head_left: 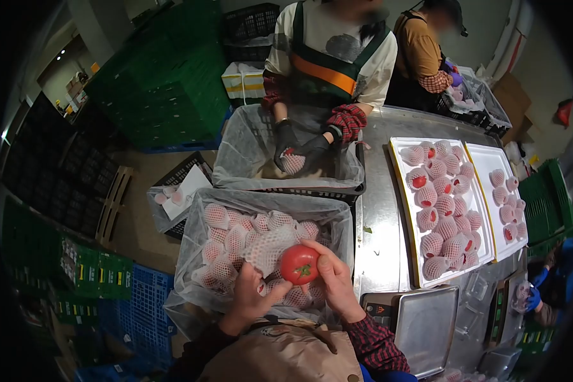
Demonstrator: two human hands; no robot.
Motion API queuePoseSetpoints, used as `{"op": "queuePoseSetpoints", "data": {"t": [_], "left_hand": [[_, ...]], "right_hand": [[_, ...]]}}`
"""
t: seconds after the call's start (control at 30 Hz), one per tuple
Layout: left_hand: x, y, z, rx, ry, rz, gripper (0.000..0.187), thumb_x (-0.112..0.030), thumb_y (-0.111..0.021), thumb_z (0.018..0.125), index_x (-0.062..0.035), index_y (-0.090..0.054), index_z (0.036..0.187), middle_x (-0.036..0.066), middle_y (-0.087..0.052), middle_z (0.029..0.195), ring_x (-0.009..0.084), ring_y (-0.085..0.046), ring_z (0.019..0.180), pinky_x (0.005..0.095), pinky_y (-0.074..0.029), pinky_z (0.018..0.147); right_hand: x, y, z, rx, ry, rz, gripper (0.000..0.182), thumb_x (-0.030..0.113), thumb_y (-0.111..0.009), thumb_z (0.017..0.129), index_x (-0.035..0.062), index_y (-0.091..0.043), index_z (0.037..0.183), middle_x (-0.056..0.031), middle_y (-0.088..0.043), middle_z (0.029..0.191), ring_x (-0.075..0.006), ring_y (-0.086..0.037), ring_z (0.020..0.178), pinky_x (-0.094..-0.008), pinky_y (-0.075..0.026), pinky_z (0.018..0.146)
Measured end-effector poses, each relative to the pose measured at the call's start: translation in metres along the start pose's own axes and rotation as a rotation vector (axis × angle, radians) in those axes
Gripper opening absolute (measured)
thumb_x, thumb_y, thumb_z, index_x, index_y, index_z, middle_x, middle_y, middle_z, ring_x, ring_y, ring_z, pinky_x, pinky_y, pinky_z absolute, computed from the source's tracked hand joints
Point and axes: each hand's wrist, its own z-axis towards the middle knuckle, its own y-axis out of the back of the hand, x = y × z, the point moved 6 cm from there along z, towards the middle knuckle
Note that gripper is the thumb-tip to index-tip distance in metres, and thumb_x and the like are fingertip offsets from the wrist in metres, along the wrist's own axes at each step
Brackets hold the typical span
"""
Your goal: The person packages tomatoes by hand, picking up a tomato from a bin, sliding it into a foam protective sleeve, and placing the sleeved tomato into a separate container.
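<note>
My right hand (335, 280) grips a red tomato (299, 265) from its right side, with the green calyx facing up. My left hand (251, 294) holds an empty white foam net (270, 249) just left of the tomato, its fingers partly hidden behind the net. Both hands are above a crate lined with clear plastic (345, 232), which holds several tomatoes in foam nets (219, 245).
Across from me a co-worker (337, 57) in dark gloves holds a netted tomato over another lined crate (226, 172). On the metal table (379, 223) at right lie white trays (414, 254) of netted tomatoes and a metal tray (426, 331). Another person (420, 51) stands behind.
</note>
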Motion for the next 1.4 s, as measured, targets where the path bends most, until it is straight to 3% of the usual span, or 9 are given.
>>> {"op": "queuePoseSetpoints", "data": {"t": [0.07,0.13,0.2,0.33,0.4,0.6,0.83,1.03,1.4], "left_hand": [[-0.02,-0.02,-0.003,0.222,-0.341,0.278,0.08,0.011,-0.079,0.078,0.0013,-0.035,0.144,0.015,-0.054,0.135,0.0204,-0.056,0.124,0.0347,-0.048,0.104],[-0.005,-0.015,-0.007,0.226,-0.288,0.306,0.082,0.008,-0.08,0.079,0.0014,-0.035,0.146,0.015,-0.051,0.14,0.0218,-0.052,0.131,0.0363,-0.044,0.109],[0.002,-0.014,-0.008,0.231,-0.236,0.333,0.084,0.006,-0.081,0.08,0.0015,-0.034,0.149,0.016,-0.048,0.145,0.0231,-0.047,0.138,0.0379,-0.04,0.115],[-0.002,-0.016,-0.002,0.203,-0.249,0.326,0.077,-0.009,-0.088,0.078,0.004,-0.047,0.142,0.019,-0.054,0.141,0.0271,-0.055,0.131,0.0374,-0.043,0.11],[-0.004,-0.016,-0.002,0.214,-0.277,0.346,0.079,-0.009,-0.088,0.078,0.0035,-0.046,0.144,0.019,-0.054,0.141,0.0274,-0.055,0.132,0.0375,-0.043,0.11],[0.002,-0.014,-0.005,0.189,-0.259,0.288,0.079,-0.01,-0.088,0.078,0.0021,-0.047,0.144,0.018,-0.057,0.139,0.0284,-0.058,0.128,0.0386,-0.045,0.108],[-0.018,-0.025,-0.015,0.139,-0.416,0.738,0.073,-0.021,-0.093,0.074,0.0013,-0.057,0.134,0.02,-0.065,0.126,0.0325,-0.066,0.115,0.0411,-0.053,0.097],[-0.013,-0.024,-0.013,0.134,-0.286,0.711,0.074,-0.025,-0.092,0.075,0.0008,-0.056,0.133,0.021,-0.066,0.123,0.0364,-0.067,0.112,0.0433,-0.053,0.094],[-0.008,-0.025,-0.012,0.154,-0.248,0.665,0.078,-0.026,-0.093,0.074,0.0013,-0.053,0.135,0.022,-0.064,0.126,0.0381,-0.066,0.114,0.0438,-0.052,0.097]], "right_hand": [[0.008,-0.004,-0.001,-0.032,0.042,-0.062,0.054,0.04,-0.047,0.109,-0.0002,-0.051,0.145,-0.0132,-0.065,0.122,-0.0153,-0.066,0.088,-0.027,-0.055,0.072],[0.015,-0.005,-0.003,-0.064,0.084,-0.125,0.05,0.037,-0.047,0.11,-0.0003,-0.055,0.143,-0.0121,-0.067,0.119,-0.0126,-0.065,0.079,-0.0256,-0.054,0.074],[0.021,-0.005,-0.005,-0.082,0.141,-0.28,0.047,0.033,-0.047,0.11,-0.0011,-0.057,0.141,-0.0125,-0.067,0.122,-0.0145,-0.067,0.089,-0.0274,-0.054,0.082],[0.026,-0.003,-0.005,-0.11,0.231,-0.403,0.046,0.032,-0.047,0.11,-0.0006,-0.058,0.14,-0.0125,-0.069,0.124,-0.0171,-0.068,0.102,-0.0301,-0.052,0.091],[0.028,-0.005,-0.006,-0.079,0.162,-0.381,0.046,0.033,-0.046,0.111,-0.002,-0.059,0.138,-0.0129,-0.064,0.135,-0.0193,-0.06,0.122,-0.032,-0.045,0.105],[0.029,-0.008,-0.007,-0.11,0.088,-0.344,0.034,0.022,-0.053,0.108,-0.0011,-0.06,0.132,-0.0099,-0.066,0.126,-0.0163,-0.061,0.114,-0.031,-0.047,0.101],[0.026,-0.01,-0.004,-0.192,0.11,-0.438,0.034,0.025,-0.073,0.095,0.0011,-0.062,0.118,-0.0103,-0.069,0.108,-0.0161,-0.067,0.102,-0.0326,-0.054,0.088],[0.015,-0.001,-0.005,-0.223,0.051,-0.474,0.023,0.023,-0.06,0.104,0.0017,-0.06,0.113,-0.0032,-0.065,0.098,-0.009,-0.059,0.089,-0.0262,-0.05,0.08],[0.018,0.001,-0.005,-0.278,0.078,-0.563,0.04,0.03,-0.037,0.113,-0.0003,-0.064,0.109,-0.0059,-0.065,0.087,-0.009,-0.058,0.081,-0.0269,-0.049,0.075]]}}
